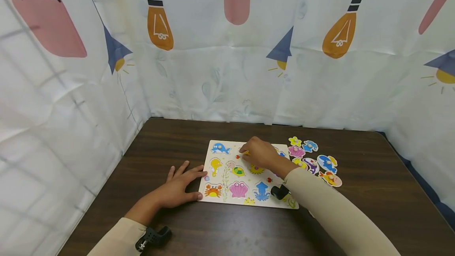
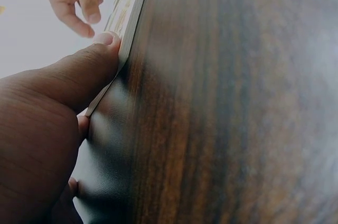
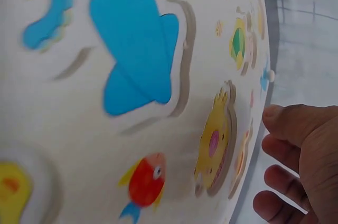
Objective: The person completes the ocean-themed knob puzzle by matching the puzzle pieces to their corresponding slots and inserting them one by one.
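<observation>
Board (image 1: pixel 225 159) sits on table (image 1: pixel 249 232), lower centre of frame, whale piece (image 1: pixel 220 148) in its upper-left slot, loose pieces (image 1: pixel 311 165) clustered to its right, left hand (image 1: pixel 180 187) on its left edge, right hand (image 1: pixel 261 153) over its upper middle, curtain (image 1: pixel 213 86) behind.

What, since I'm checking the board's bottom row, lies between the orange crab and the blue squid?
The head view shows the pink shell between crab and squid, with printed greenery between crab and shell.
</observation>
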A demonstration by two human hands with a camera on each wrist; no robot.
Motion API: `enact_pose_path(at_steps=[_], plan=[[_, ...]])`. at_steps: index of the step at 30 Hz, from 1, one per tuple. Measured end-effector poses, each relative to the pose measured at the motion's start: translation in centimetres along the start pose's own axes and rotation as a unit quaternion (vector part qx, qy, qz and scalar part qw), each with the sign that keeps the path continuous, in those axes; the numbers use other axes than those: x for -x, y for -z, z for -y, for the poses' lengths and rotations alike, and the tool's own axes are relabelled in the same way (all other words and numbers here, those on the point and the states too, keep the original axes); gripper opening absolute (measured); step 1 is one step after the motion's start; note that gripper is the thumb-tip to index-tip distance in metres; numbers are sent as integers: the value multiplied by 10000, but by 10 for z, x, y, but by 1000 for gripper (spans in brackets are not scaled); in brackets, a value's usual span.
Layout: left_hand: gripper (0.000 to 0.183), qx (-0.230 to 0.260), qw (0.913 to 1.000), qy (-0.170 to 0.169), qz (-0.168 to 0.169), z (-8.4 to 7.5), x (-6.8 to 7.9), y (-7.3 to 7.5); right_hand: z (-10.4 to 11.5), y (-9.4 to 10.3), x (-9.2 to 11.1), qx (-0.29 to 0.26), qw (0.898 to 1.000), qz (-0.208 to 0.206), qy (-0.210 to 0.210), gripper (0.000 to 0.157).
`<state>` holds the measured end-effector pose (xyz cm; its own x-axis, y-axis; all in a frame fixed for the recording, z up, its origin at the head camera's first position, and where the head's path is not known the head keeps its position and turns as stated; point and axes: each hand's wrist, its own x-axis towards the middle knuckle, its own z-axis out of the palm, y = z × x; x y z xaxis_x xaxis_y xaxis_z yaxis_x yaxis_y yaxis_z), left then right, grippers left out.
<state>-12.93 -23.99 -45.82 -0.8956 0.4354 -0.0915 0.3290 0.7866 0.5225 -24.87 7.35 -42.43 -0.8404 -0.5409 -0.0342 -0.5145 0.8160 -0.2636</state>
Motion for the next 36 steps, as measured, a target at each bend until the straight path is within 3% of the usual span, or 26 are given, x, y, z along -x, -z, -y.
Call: enact_pose_path(at_steps=[23, 36], plan=[[70, 34, 10000, -39, -13, 2, 0, -1, -47, 19, 59, -150, 9996, -206, -88, 31], [71, 28, 10000, -36, 4, 2, -1, -1, -74, 27, 90, -225, 9987, -216, -411, 30]])
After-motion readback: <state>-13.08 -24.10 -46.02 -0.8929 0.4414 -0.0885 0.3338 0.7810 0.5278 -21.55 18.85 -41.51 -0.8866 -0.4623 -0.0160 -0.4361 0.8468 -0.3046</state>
